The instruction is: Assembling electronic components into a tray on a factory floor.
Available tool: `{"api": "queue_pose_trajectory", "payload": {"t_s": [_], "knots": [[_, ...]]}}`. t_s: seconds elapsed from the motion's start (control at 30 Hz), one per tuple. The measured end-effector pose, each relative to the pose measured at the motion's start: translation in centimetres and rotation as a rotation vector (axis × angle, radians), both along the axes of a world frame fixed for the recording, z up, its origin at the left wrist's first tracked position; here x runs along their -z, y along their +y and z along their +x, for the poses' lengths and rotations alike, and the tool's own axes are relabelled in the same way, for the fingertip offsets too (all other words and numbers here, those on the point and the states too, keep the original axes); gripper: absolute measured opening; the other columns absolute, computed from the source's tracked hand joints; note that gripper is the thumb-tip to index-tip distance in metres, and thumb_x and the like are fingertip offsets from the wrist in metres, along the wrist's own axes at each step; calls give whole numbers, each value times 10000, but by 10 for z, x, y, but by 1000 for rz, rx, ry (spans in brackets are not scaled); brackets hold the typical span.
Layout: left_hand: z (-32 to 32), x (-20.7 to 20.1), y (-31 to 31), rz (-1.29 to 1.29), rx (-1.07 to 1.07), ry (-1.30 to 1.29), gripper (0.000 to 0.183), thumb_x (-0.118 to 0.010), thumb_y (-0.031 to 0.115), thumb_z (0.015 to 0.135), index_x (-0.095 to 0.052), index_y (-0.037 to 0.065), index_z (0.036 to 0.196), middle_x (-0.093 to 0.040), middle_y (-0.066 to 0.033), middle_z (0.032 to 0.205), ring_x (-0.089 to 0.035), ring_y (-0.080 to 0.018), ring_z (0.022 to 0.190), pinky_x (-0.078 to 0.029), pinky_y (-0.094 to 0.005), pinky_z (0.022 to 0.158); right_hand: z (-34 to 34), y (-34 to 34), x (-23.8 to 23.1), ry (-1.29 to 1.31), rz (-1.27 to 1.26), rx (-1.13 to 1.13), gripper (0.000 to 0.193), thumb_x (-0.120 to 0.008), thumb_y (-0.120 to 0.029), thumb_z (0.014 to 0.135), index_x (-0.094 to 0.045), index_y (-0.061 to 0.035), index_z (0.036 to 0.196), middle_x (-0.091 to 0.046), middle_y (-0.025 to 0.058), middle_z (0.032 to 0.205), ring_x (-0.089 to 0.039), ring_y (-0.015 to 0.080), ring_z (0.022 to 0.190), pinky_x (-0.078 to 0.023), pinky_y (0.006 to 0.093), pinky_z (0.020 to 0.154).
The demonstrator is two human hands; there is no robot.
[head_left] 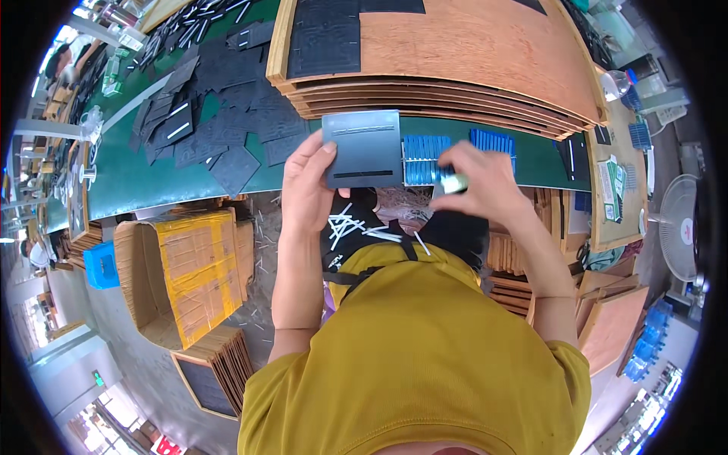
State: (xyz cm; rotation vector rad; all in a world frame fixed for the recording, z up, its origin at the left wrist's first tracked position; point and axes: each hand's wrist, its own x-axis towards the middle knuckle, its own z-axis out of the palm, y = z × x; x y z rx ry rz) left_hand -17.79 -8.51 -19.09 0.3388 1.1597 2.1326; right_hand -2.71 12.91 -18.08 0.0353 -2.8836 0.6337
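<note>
My left hand (306,186) grips a flat dark grey square panel (364,154) by its left edge, with the thumb on its front face. Two narrow lines cross the panel, a pale one near the top and a black one near the bottom. To the right, my right hand (489,186) is closed around a small pale green and white thing (453,184), too blurred to name. Just beyond that hand, rows of slim blue pieces (425,148) stand at the table's edge. White strips (347,227) lie scattered on my lap.
Stacked wooden boards (455,45) rise behind the panel on the green table (114,178). Dark flat panels (220,125) are heaped at the left. An open cardboard box (201,265) with yellow tape stands below left. A white fan (680,227) is at the far right.
</note>
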Motion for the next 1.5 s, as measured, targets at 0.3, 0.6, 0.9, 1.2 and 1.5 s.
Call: {"api": "queue_pose_trajectory", "payload": {"t_s": [0.3,0.6,0.9,1.2,1.5], "knots": [[3,-1,0,151,22,-136,512,-492,107,862,-343,-2,1340,-576,-132,1098,-623,-143,735,-500,-233,438,-14,14,4,-62,-93,-1,831,-832,-293,511,-472,-127,1242,-553,92,1198,-573,293,1016,-478,360,783],[0,3,-3,193,56,-216,504,-491,119,854,-348,-6,1321,-567,-145,1122,-639,-171,813,-533,-260,442,-11,11,-3,-64,-55,37,828,-821,-301,528,-466,-143,1259,-571,75,1179,-594,277,985,-473,339,767],[-2,2,-2,87,-31,-144,483,-418,286,908,-379,-2,1294,-555,-139,1128,-619,-189,853,-543,-295,451,-10,6,-24,253,-52,-57,845,-834,-322,510,-483,-47,1228,-609,106,1129,-624,257,968,-495,321,749],[20,-17,17,72,119,-107,450,-398,309,937,-417,13,1277,-579,-126,1003,-620,-158,779,-556,-296,460,-19,-34,-36,456,-53,-68,814,-839,-351,549,-495,26,1183,-617,158,1092,-639,268,934,-522,304,762],[21,-19,17,74,161,-86,471,-396,325,940,-412,-3,1278,-584,-122,1038,-612,-162,849,-530,-284,631,-18,-33,-35,440,-34,-45,817,-842,-326,537,-493,16,1192,-618,158,1091,-638,269,940,-524,311,763]]}}
